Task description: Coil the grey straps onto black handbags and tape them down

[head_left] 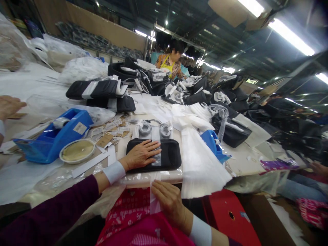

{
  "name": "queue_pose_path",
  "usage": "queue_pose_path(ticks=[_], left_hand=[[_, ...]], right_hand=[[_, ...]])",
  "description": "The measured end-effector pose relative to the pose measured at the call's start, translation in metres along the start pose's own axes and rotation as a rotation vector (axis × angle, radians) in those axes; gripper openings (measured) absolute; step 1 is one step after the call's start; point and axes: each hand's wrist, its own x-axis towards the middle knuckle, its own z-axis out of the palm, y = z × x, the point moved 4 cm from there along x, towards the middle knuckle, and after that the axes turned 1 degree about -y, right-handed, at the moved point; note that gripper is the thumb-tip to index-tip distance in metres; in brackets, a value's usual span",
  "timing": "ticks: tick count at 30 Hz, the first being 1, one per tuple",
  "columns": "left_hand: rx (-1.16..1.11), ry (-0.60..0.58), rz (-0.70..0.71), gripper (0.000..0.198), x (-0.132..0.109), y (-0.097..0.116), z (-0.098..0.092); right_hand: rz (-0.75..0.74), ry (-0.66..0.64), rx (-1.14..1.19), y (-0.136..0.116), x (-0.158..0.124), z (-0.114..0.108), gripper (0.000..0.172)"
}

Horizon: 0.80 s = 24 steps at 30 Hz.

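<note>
A black zipped case (pixel 170 155) lies flat near the front edge of the table. Across its middle runs a translucent whitish strip (pixel 156 133). My left hand (pixel 143 155) presses on the case with fingers stretched out, fingertips over the strip. Below the table edge, my right hand (pixel 170 201) pinches the hanging end of a whitish strip (pixel 154 205); whether both are one piece I cannot tell. Just behind the case lie two grey coils, one a coiled strap (pixel 145 129), the other a coiled strap (pixel 164 130), in clear wrapping.
To the left stand a blue tape dispenser (pixel 55 136), a round dish (pixel 77 151) and loose tags (pixel 111 131). Another blue dispenser (pixel 214 145) and white sheets (pixel 200 164) are at the right. Black bags (pixel 151 80) are piled behind, near a co-worker (pixel 169 63). Another hand (pixel 10 106) shows far left.
</note>
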Motion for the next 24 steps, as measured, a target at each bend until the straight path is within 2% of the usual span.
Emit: queue_pose_path(ticks=[4, 9, 17, 20, 24], left_hand=[[-0.001, 0.018, -0.001, 0.05, -0.001, 0.0, 0.0], [-0.004, 0.021, -0.014, 0.051, -0.001, 0.0, 0.0], [-0.055, 0.008, -0.036, 0.051, 0.001, -0.003, 0.002], [-0.074, 0.003, -0.043, 0.052, 0.0, -0.003, 0.002], [-0.08, 0.022, -0.055, 0.053, -0.001, -0.001, 0.0]], right_hand=[[0.006, 0.009, -0.017, -0.008, 0.007, 0.005, 0.031], [0.003, -0.005, -0.034, -0.008, 0.006, 0.001, 0.034], [-0.012, -0.111, -0.012, -0.013, 0.011, -0.006, 0.036], [0.004, -0.124, 0.065, -0.002, 0.031, -0.017, 0.034], [0.083, -0.081, 0.138, 0.044, 0.08, -0.028, 0.029]])
